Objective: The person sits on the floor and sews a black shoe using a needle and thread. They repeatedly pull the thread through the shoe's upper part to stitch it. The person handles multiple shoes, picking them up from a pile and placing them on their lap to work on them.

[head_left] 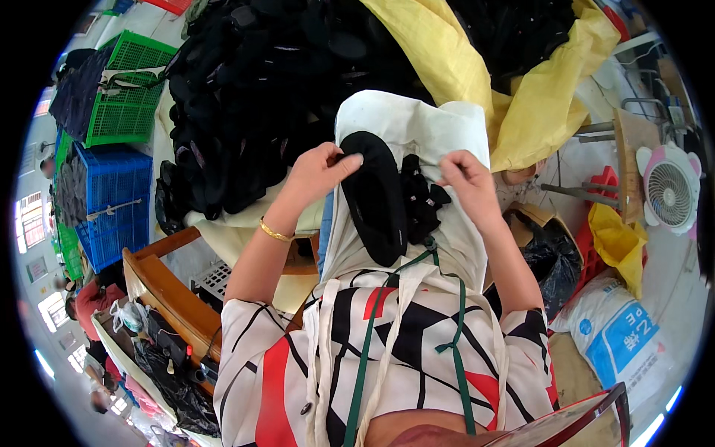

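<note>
A black fabric slip-on shoe [375, 195] lies lengthwise on the white cloth [406, 115] over my lap, its opening facing up. My left hand [325, 176] grips the shoe by its far end, the thumb on top and the other fingers partly hidden. Beside the shoe, on its right, sits a small heap of black fabric pieces with tiny shiny bits [422, 197]. Just right of that heap my right hand [465, 179] is raised with thumb and fingertips pinched together. Whatever is between those fingertips is too small to make out.
Beyond my lap rises a big pile of black shoes [246, 89]. A yellow sack [532, 104] lies at the far right. Green [126, 104] and blue crates [115, 194] stand left, near a wooden chair [160, 276]. A fan [670, 188] and white-blue bag [614, 335] are at right.
</note>
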`<state>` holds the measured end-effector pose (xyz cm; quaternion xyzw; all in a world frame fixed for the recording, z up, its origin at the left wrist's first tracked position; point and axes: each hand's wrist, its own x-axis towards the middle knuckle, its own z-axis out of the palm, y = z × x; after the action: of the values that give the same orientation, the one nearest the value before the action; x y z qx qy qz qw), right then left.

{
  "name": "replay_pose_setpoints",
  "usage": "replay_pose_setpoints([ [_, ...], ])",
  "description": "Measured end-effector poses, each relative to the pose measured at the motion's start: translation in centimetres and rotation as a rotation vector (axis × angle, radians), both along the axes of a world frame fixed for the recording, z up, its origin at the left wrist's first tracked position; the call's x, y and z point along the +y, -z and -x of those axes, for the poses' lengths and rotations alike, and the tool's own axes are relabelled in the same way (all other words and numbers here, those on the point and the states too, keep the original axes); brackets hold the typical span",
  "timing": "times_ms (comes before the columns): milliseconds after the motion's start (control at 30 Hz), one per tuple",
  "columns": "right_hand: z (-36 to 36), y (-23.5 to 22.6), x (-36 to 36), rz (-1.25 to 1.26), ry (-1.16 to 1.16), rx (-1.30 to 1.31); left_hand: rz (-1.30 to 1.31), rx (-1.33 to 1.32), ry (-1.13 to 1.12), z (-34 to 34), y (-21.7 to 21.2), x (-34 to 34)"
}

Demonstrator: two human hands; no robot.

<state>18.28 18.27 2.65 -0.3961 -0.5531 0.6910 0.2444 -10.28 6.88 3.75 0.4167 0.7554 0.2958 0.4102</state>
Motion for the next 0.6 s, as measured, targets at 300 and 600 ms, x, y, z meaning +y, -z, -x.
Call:
replay_pose_setpoints([
  [300,9.9,-0.8,1.0,-0.689,-0.391,-0.156,-0.426,0.145,0.154,-1.3,1.2,-0.2],
  [600,9.4,-0.5,-0.2,-0.751,-0.383,-0.222,-0.643,0.331,0.149,-1.9,2.8,-0.4],
])
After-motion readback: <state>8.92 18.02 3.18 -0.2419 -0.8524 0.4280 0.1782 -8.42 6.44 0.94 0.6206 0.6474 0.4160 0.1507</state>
